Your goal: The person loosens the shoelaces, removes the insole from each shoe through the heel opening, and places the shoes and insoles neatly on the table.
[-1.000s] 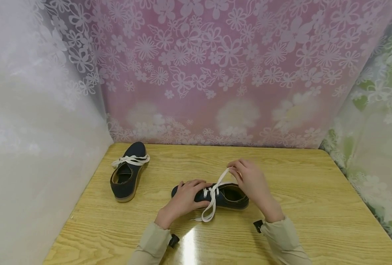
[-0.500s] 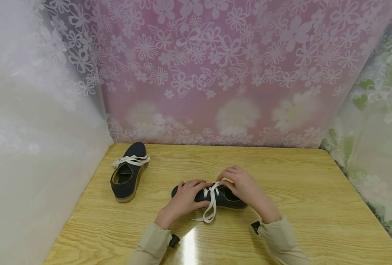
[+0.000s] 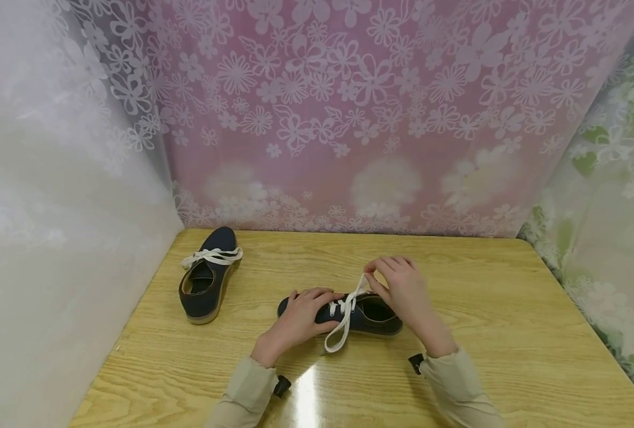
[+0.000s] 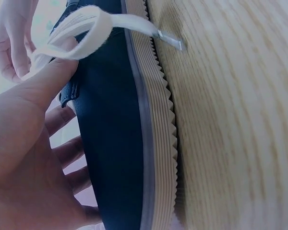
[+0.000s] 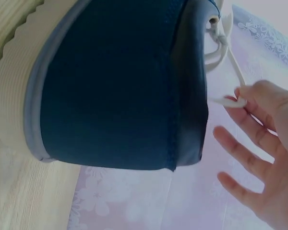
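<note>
A dark navy sneaker [image 3: 362, 324] with white eyelet lacing lies on the table, toe to the left. My left hand [image 3: 295, 324] holds its front part, thumb on the near side and fingers over the far side. In the left wrist view the thumb presses by a loop of white shoelace [image 4: 93, 36], whose tipped end hangs over the sole's edge. My right hand [image 3: 402, 288] pinches the other part of the lace above the shoe opening. The right wrist view shows thumb and forefinger on that lace, the other fingers spread, beside the sneaker's heel [image 5: 110, 96].
A second navy sneaker [image 3: 201, 300], its white laces tied across the top, stands at the table's back left. Flowered curtains [image 3: 349, 119] close off the back and both sides of the wooden table [image 3: 488, 309].
My right hand went down to the laces, then drew back up to the right, pulling a lace into a loop. My left hand stayed on the sneaker. The near lace loop shifted slightly.
</note>
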Available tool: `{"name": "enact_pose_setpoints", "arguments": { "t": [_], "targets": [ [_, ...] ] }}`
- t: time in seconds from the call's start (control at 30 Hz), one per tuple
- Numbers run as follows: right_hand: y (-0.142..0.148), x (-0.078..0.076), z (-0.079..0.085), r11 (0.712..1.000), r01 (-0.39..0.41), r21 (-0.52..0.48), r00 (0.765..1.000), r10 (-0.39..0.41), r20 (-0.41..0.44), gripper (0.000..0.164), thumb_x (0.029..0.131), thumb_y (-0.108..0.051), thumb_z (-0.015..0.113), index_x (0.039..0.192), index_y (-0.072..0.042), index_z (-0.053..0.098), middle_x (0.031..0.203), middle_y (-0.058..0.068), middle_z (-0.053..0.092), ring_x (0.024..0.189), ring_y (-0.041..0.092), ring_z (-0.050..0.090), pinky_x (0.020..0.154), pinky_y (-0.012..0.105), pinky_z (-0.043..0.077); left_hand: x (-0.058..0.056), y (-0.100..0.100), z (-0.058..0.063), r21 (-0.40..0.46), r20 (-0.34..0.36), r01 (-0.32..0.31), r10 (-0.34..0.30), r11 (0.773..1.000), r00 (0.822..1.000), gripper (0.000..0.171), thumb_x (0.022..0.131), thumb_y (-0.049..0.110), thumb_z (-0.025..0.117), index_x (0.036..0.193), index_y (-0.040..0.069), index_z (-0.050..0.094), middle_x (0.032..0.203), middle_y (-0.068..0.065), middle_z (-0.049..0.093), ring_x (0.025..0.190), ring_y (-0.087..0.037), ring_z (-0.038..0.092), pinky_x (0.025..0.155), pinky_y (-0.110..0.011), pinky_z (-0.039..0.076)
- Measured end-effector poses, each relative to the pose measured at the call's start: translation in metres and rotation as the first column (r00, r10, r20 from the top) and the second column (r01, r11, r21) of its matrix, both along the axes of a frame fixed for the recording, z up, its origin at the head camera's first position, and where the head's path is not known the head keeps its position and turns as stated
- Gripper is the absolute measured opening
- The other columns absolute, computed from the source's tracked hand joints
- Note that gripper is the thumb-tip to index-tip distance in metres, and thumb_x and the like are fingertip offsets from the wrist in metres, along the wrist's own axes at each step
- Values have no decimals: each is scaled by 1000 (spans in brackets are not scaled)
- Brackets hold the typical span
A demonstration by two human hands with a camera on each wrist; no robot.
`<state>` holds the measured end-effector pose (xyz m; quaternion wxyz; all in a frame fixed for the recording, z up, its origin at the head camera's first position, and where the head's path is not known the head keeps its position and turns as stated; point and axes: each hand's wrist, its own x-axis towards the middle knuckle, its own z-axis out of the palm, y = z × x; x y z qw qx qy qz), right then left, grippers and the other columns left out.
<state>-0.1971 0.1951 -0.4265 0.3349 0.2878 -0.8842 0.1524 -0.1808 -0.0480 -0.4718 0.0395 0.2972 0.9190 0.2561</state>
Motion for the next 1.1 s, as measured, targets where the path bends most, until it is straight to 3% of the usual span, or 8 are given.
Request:
{"name": "enact_pose_setpoints", "arguments": {
  "t": [0.27, 0.47, 0.67, 0.87, 1.1],
  "targets": [
    [6, -4, 1, 992, 93, -89, 992, -100, -75, 9, 88, -9, 78, 91, -7, 69, 86, 7, 70, 81, 34, 65, 86, 56, 52, -1, 0, -1, 10, 1, -1, 1, 1000, 1000, 58, 96, 44, 69, 148, 25, 54, 150, -6, 51, 139, -32, 46, 111, -72, 27],
    [7, -3, 1, 990, 102, -96, 995, -103, -3, 9, 90, -9, 76, 92, -6, 68, 85, 7, 70, 80, 33, 64, 86, 55, 52, -1, -1, -2, 20, -4, 5, -5, 1000, 1000, 58, 95, 44, 70, 147, 25, 55, 149, -5, 51, 139, -31, 46, 111, -72, 27],
    [8, -1, 1, 995, 88, -54, 992, -82, 95, 10, 90, -10, 78, 95, -7, 70, 87, 6, 72, 81, 32, 66, 77, 52, 54, 0, -2, -1, 21, -2, 5, -5, 1000, 1000, 58, 94, 45, 70, 147, 25, 55, 149, -5, 51, 138, -31, 47, 111, -71, 28],
    [2, 3, 4, 1000, 7, 2, 972, -8, 235, 15, 96, -17, 72, 110, -13, 73, 105, 5, 73, 99, 31, 67, 83, 48, 56, -1, -2, -2, 23, -4, 8, -8, 1000, 1000, 59, 95, 45, 70, 147, 24, 55, 150, -6, 51, 139, -32, 46, 111, -71, 27],
    [-8, 10, 3, 980, -199, 28, 923, 178, 342, 22, 98, -21, 70, 119, -21, 74, 123, 1, 67, 114, 25, 61, 93, 45, 54, -1, -2, -2, 26, -4, 16, -16, 1000, 1000, 59, 95, 44, 70, 147, 23, 55, 149, -6, 51, 139, -32, 46, 111, -72, 26]
  ]
}}
